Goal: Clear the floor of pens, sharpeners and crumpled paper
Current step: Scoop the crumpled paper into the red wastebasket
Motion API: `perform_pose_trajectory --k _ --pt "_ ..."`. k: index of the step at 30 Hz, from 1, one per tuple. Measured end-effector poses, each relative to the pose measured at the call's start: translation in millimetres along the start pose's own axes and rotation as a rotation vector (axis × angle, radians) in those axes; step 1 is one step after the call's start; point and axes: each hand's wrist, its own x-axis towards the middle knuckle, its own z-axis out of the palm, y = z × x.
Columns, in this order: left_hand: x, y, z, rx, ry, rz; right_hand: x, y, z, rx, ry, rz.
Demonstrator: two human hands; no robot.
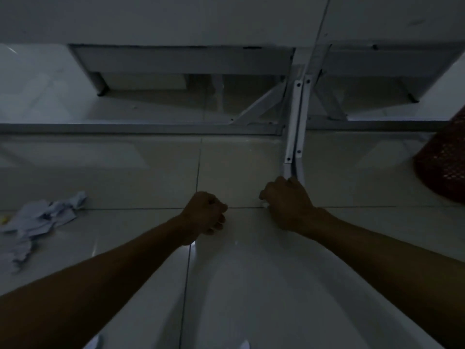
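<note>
The scene is dim. Crumpled pale paper [42, 217] lies spread on the tiled floor at the far left, with a small yellow thing [3, 219] at its left edge. My left hand [206, 214] hovers low over the floor in the middle, curled into a fist, and nothing shows inside it. My right hand [286, 204] is down at the floor beside the foot of a white table leg [293, 137]. Its curled fingers close over a small white thing [265, 204], mostly hidden by the fingers.
White metal table frames and crossbars [141, 128] run across the floor ahead, under white tabletops. A red mesh basket [445, 162] stands at the right edge. Glossy pale tiles [251, 285] stretch between my forearms towards me.
</note>
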Motion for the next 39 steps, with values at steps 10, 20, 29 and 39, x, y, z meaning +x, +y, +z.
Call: perform_pose_trajectory --k 10,20,29,39 --pt "-6 -16 -5 -0.638 -0.025 -0.274 -1 -20 15 -0.048 0.059 0.025" --pt "-8 -16 7 -0.675 -0.122 -0.315 -9 -97 -9 0.874 0.25 -0.019" --pt "-3 -43 -21 -0.561 0.036 -0.3 -38 -71 33 0.606 0.078 0.187" --pt "-12 -55 -22 -0.606 0.01 -0.298 -51 -96 51 0.332 0.183 0.184"
